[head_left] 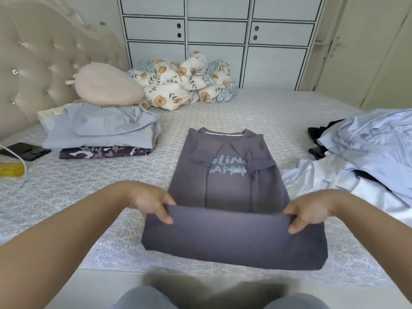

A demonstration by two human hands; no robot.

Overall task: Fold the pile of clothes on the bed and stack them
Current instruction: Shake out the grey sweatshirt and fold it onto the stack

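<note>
A grey T-shirt (227, 186) with pale blue lettering lies flat in the middle of the bed, its sleeves and sides folded inward. Its bottom part is lifted and turned up toward the collar. My left hand (153, 202) pinches the left corner of that raised hem. My right hand (310, 210) pinches the right corner. A stack of folded clothes (100, 132) sits at the left, light blue pieces over a patterned dark one. A loose pile of pale blue and white clothes (365, 152) lies at the right, with dark items in it.
The bed (267, 112) has a grey patterned cover. A pink plush pillow (107, 85) and a bundled floral quilt (187, 83) lie at the back. A dark phone (26, 151) and a yellow object (11, 169) sit at the left edge, near a padded headboard (44, 52).
</note>
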